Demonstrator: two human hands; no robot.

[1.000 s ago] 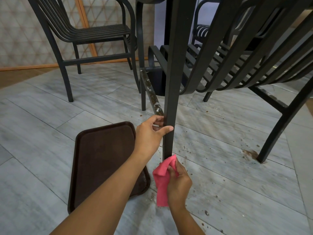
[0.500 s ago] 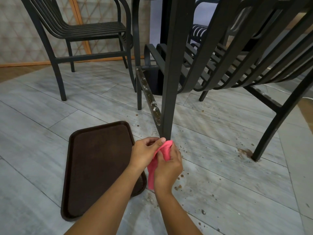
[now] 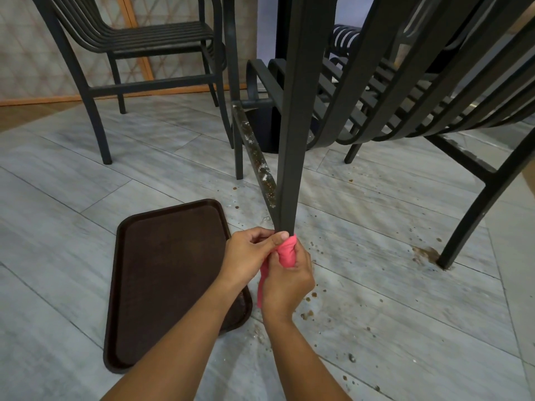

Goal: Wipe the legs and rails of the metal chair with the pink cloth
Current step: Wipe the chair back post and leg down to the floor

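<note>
Crouching low, we see both of our hands bunched at the foot of the nearest dark metal chair leg [image 3: 289,140], where the pink cloth [image 3: 285,253] is wrapped round the leg just above the pale grey tiled floor [image 3: 405,299]. Our right hand [image 3: 286,282] has its grip curled tight around the cloth and the leg inside it, a tail of pink fabric hanging below the palm. Our left hand [image 3: 249,256] presses in from the other side, thumb laid across the top edge of the cloth and fingers curled against it, so this grip also closes on the cloth. A grimy, speckled side rail [image 3: 257,163] runs back from this leg. Brown crumbs [image 3: 309,314] lie scattered on the floor to the right, and a brown rectangular plastic tray [image 3: 165,270] lies flat on the floor just left of our hands. Another dark slatted metal chair [image 3: 139,41] stands farther back on the left.
</note>
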